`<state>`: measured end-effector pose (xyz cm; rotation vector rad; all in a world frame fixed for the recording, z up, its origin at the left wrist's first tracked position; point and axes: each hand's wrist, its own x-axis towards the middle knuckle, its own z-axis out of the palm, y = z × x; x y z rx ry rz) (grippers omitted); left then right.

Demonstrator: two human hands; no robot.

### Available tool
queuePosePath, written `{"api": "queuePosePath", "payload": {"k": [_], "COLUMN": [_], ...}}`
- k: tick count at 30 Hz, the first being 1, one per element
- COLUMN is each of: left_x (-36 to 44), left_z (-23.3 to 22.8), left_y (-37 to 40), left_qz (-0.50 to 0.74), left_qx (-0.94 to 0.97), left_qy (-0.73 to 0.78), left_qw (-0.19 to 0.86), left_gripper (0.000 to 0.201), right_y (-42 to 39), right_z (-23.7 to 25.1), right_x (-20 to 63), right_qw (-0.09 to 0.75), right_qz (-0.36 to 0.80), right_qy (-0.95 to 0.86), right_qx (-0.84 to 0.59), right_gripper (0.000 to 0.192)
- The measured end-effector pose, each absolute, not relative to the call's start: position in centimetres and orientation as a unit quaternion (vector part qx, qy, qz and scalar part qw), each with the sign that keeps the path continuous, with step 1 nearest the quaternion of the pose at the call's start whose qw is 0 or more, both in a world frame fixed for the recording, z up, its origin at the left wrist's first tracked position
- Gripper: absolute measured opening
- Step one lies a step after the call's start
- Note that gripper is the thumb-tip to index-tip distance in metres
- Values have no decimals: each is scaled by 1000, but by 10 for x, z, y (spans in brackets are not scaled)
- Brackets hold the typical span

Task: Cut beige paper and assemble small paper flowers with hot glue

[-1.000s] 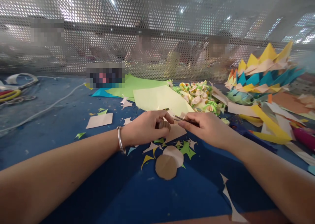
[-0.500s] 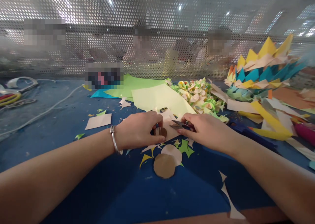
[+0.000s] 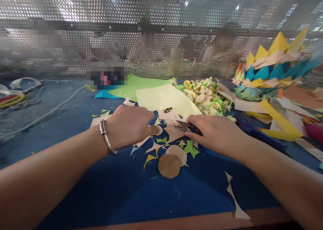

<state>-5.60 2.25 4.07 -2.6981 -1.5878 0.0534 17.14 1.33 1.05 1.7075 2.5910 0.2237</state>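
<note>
My left hand, with a silver bangle on the wrist, lies knuckles-up on the blue table. Its fingers are curled and the thumb tip pinches a small paper circle against the surface. My right hand grips small scissors, whose blades are slightly apart and point left toward a pale pink sheet with cut-out edges. Just in front of both hands lie a brown paper circle and a pale circle, overlapping.
Green, yellow and pink offcuts litter the table. A light yellow-green sheet lies behind, with small paper flowers and a heap of coloured folded paper at right. A cord and tools lie far left. A perforated screen has people behind it.
My left hand has dropped to the table and shifted left, turning knuckles-up with the small circle. My right hand with the scissors has barely moved.
</note>
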Motion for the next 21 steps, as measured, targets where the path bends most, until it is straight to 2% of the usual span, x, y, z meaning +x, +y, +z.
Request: {"api": "queuePosePath", "payload": {"k": [3,8,12,16,21], "left_x": [-42,-27,-29,-29,-27], "left_z": [36,22,19,22,23], "left_y": [10,1,4,3,2], "left_qz": [8,-22,-17,-13,-14], "left_qx": [-891,-912,-901,-897,-886], "left_qy": [-453,-390,-399,-410,-416], "left_qw": [-34,-123,-167,-164,-205], "left_gripper": [22,18,15,22,11], "right_y": [11,10,11,10,9], "right_z": [12,12,14,15,14], "right_x": [171,172,171,170,171], "right_qw": [27,7,-41,-101,-172], "right_qz": [77,93,82,54,11], "right_qy": [834,841,841,856,864], "right_qx": [545,533,534,505,474], "right_gripper": [22,22,17,14,13]}}
